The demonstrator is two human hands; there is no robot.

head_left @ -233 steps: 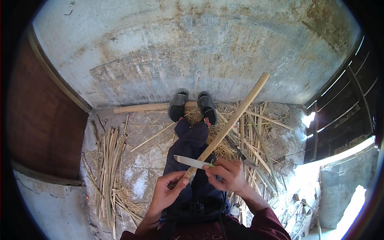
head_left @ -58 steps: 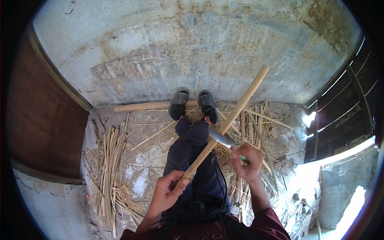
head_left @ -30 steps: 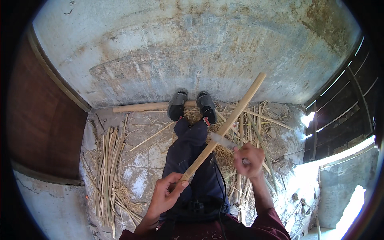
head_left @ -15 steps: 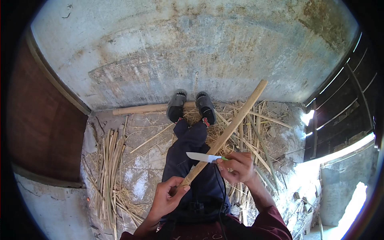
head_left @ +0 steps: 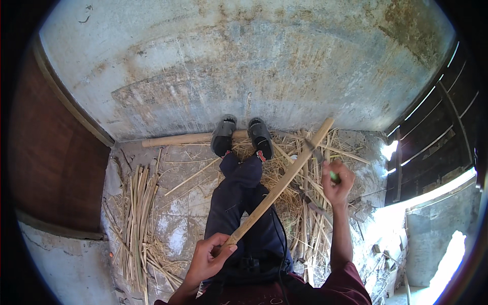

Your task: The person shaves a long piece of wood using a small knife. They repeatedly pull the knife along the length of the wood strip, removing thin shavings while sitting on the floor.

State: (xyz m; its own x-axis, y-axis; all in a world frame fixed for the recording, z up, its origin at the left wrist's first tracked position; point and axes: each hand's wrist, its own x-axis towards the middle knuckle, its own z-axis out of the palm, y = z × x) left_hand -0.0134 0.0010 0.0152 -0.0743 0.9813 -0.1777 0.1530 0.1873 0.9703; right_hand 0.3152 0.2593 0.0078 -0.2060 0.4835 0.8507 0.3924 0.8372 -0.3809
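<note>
A long, pale bamboo strip slants across my legs, from my lap up toward the right. My left hand is closed round its lower end, thumb on top. Out to the right, my right hand is closed round the green handle of a knife. The blade, blurred by motion, points up and left and lies across the strip near its far end. Whether the edge cuts into the strip, I cannot tell.
Split bamboo strips lie bundled at the left. More strips and shavings cover the floor at the right, with a dark flat tool among them. A bamboo pole lies along the stained wall, near my shoes.
My right hand has carried the knife up and right, from near the strip's middle to its far end. That far end has dipped slightly; my left hand keeps its hold.
</note>
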